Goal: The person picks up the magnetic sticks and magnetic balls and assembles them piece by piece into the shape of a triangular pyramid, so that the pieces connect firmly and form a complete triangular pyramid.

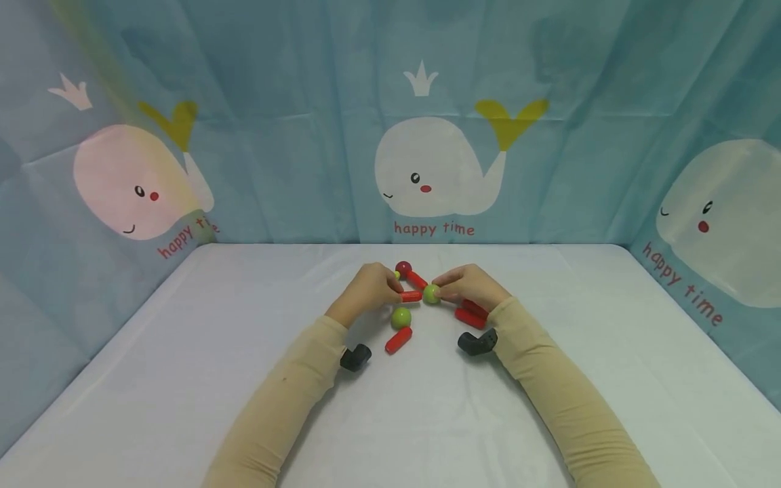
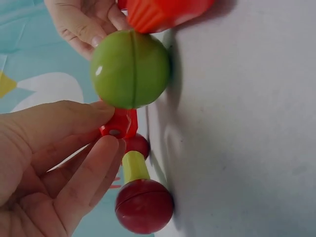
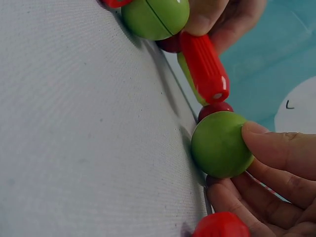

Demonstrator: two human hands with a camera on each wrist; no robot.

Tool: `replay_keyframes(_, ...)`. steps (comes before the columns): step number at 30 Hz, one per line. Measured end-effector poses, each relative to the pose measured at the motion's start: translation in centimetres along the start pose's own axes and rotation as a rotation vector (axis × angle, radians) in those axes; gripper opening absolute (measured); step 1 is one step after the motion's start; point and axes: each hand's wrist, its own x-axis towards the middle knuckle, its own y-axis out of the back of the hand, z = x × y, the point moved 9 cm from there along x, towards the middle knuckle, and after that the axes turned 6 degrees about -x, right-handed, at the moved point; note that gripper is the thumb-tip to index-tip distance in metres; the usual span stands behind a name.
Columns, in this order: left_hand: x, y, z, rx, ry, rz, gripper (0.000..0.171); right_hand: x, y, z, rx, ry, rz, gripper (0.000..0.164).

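My left hand [image 1: 370, 291] pinches a short red rod [image 1: 411, 296] between thumb and fingers. That rod's free end, which has a small hole [image 3: 217, 97], points at a green ball [image 1: 431, 293]. My right hand [image 1: 471, 286] grips this ball with thumb and fingertips. Another red rod [image 1: 417, 280] runs from the ball back to a dark red ball [image 1: 403, 269]. A yellow rod [image 2: 135, 167] links that ball to a second dark red ball [image 2: 144, 206], which my left hand hides in the head view.
Nearer me, a second green ball [image 1: 401, 318] lies against a red rod [image 1: 399, 340]. Red rods [image 1: 470, 318] lie beneath my right wrist. Dark wrist devices [image 1: 356, 358] stick out at both cuffs. A whale-print curtain [image 1: 293, 176] hangs behind the white table [image 1: 421, 420].
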Motion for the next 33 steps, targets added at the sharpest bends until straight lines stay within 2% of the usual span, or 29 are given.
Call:
replay_keyframes(5,0.1,-0.3,0.3,-0.012,0.012,0.011,0.010,0.1,0.1,0.0,0.008,0.014,-0.010,0.034)
replay_keyframes(12,0.1,-0.2,1.0,-0.003,-0.016,0.017,0.013,0.1,0.2,0.0,0.016,0.026,-0.010,0.033)
replay_keyframes(14,-0.1,0.4,0.7,-0.033,-0.007,0.036,0.017,0.2,0.1,0.0,0.020,0.024,-0.015,0.034)
replay_keyframes(16,-0.4,1.5,0.0,-0.085,0.013,0.084,0.022,0.2,0.0,0.1,0.018,0.020,-0.018,0.035)
replay_keyframes(18,-0.6,2.9,-1.0,-0.147,0.035,0.156,0.026,0.2,0.0,0.1,0.020,0.013,-0.022,0.036)
replay_keyframes(20,-0.8,3.8,-2.5,-0.203,0.075,0.193,0.029,0.2,-0.1,0.1,0.019,0.014,-0.024,0.037)
replay_keyframes(22,-0.9,4.0,-4.0,-0.240,0.127,0.180,0.034,0.2,-0.2,0.0,0.022,0.018,-0.029,0.038)
replay_keyframes(26,-0.6,2.9,-6.5,-0.314,0.220,0.063,0.044,0.1,-0.3,0.0,0.013,0.023,-0.031,0.039)
replay_keyframes(29,-0.3,2.3,-7.2,-0.352,0.230,0.024,0.044,0.1,-0.3,0.0,0.004,0.026,-0.022,0.038)
replay_keyframes(33,0.0,1.9,-7.4,-0.363,0.221,0.021,0.039,0.2,-0.3,-0.2,-0.018,0.033,-0.003,0.036)
